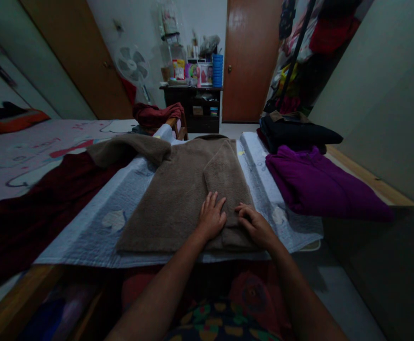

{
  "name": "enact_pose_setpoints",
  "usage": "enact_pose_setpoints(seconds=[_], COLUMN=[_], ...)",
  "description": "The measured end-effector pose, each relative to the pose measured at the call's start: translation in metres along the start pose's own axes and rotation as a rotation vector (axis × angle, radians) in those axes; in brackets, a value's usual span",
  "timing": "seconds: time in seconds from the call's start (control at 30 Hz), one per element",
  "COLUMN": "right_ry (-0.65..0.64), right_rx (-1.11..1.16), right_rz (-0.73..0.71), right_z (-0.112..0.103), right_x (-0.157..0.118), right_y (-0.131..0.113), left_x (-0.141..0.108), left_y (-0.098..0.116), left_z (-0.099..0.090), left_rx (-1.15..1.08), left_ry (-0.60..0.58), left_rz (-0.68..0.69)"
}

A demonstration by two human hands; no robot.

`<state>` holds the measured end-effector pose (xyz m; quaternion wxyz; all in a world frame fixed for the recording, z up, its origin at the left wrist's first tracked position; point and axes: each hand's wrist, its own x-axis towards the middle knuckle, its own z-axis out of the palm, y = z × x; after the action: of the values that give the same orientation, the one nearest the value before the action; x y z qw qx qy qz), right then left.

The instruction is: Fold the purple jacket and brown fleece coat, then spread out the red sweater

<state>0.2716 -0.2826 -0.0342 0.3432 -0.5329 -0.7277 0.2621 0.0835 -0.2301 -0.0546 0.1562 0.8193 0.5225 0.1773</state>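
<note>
Brown fleecy top (pixel 178 199) lies spread on a pale blue cloth (pixel 86 232).
In the head view, the left hand (pixel 212 218) rests flat on it, grip apart, fingers spread; the right hand (pixel 255 227) bends its fingers at the top's right side, and whether that grip is closed I cannot tell. One sleeve (pixel 130 146) stretches left over dark red clothing (pixel 57 189); folded purple clothing (pixel 320 182) lies at right.

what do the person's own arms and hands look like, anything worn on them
The left hand and right hand are ungloved, and both forearms are bare, with no sleeve or watch visible. No ring can be made out on the fingers. Dark clothing with green and yellowish shapes shows below.
</note>
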Motion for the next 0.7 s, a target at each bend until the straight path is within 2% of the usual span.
enact_pose_setpoints(seconds=[0.13, 0.3, 0.6, 0.7], right_ry=[0.102, 0.166, 0.163, 0.218], right_rx=[0.077, 0.007, -0.34, -0.464], right_rz=[0.061, 0.093, 0.107, 0.121], right_z=[-0.005, -0.016, -0.032, -0.031], right_x=[-0.002, -0.005, -0.008, -0.01], right_y=[0.003, 0.009, 0.027, 0.032], left_x=[0.0, 0.0, 0.0, 0.0], left_y=[-0.001, -0.002, -0.002, -0.002], left_z=[0.001, 0.002, 0.001, 0.001], left_rx=[0.005, 0.011, 0.003, 0.005], left_ry=[0.002, 0.011, 0.008, 0.0], left_rz=[0.001, 0.011, 0.01, 0.007])
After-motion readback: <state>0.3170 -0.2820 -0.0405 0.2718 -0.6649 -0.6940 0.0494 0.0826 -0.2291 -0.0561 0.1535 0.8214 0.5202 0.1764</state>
